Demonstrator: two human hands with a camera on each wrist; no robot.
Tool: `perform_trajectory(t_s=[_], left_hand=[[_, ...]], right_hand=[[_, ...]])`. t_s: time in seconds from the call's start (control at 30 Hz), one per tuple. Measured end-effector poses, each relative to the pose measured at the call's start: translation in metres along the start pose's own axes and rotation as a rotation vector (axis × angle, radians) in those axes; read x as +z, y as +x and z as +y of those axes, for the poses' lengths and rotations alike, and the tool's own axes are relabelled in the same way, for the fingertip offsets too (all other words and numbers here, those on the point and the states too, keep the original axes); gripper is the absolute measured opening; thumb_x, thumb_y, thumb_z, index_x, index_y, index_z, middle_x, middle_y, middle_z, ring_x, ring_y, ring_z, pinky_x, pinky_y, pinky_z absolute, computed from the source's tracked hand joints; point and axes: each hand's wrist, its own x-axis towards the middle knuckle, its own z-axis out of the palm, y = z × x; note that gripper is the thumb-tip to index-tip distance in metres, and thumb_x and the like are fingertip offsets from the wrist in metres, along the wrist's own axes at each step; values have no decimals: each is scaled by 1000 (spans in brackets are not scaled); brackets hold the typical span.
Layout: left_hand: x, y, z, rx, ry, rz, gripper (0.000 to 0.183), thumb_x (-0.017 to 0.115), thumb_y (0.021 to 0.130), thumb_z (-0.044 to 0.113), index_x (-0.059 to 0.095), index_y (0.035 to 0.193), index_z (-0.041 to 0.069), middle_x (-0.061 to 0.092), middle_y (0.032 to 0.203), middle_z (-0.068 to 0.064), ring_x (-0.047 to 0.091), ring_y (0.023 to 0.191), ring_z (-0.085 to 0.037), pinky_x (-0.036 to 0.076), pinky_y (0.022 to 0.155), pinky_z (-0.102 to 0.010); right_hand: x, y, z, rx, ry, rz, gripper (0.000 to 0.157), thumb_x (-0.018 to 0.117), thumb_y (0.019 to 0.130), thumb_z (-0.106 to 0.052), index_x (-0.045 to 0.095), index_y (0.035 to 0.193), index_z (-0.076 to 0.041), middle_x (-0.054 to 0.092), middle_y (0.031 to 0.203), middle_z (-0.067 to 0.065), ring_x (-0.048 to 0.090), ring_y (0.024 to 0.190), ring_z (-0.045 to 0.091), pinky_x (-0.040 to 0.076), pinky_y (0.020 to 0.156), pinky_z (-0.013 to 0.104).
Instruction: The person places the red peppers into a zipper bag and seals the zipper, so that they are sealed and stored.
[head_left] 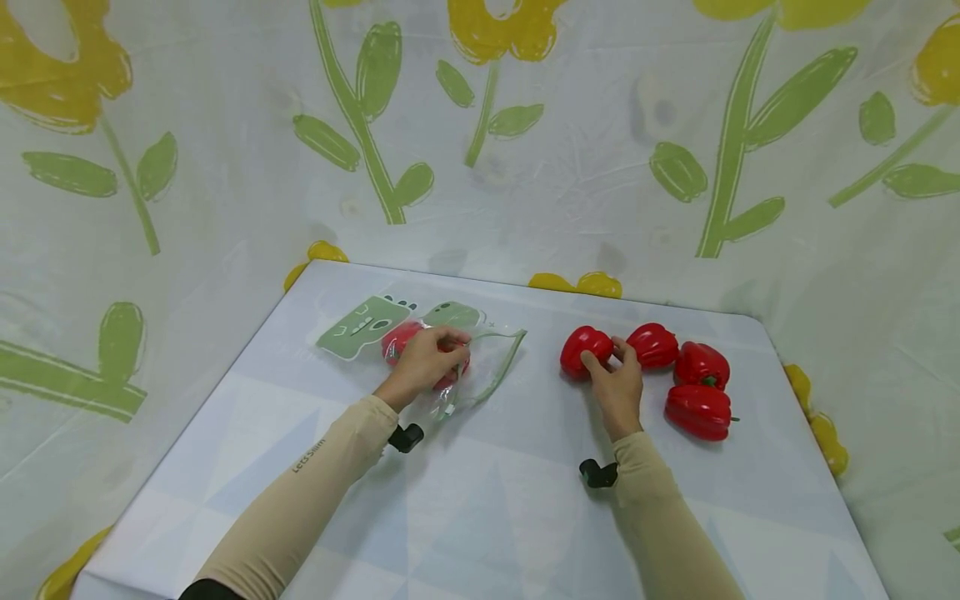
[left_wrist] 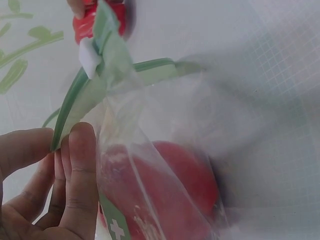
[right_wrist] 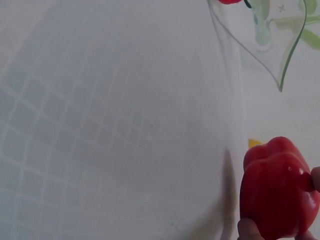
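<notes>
A clear zip bag [head_left: 480,379] with a green sealing strip lies at the left of the table, its mouth spread toward the right. Inside it is a red bell pepper [left_wrist: 165,190], seen through the plastic. My left hand [head_left: 429,362] pinches the green strip at the bag's mouth between thumb and fingers, plainest in the left wrist view. My right hand [head_left: 617,387] grips another red bell pepper [right_wrist: 280,190] by its side, thumb and fingertips around it. In the head view that pepper is right of the bag, apart from it.
Several more red bell peppers, among them one at the front [head_left: 697,412] with a green stem, are grouped right of my right hand. A green cartoon print [head_left: 363,325] shows at the bag's left end. Flower-patterned cloth [head_left: 562,167] hangs behind the table [head_left: 465,517].
</notes>
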Motion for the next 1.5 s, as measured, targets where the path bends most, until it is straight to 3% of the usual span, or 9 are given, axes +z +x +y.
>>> perform_trajectory(t_s=[0.63,1.1,1.5], left_hand=[[-1,-1,1,7,-15,2,23,70,96,22,71,117,15,68,105,-6,65,80,-23,59,73,-30],[0,1,1,37,17,14,23,70,95,23,71,116,14,68,106,-4,65,87,-21,58,77,-29],[0,1,2,38,24,19,24,71,95,23,71,117,14,68,106,-5,65,88,-22,58,80,-30]], right_hand=[[4,-15,-9,52,202,-92,73,74,94,-29,35,155,-20,36,158,9,47,134,32,48,104,42],[15,-23,-9,70,227,-183,76,77,91,-28,36,155,-21,36,157,8,45,134,31,50,102,42],[34,-40,-12,16,261,-265,70,76,92,-28,40,151,-20,40,153,7,51,127,30,52,100,41]])
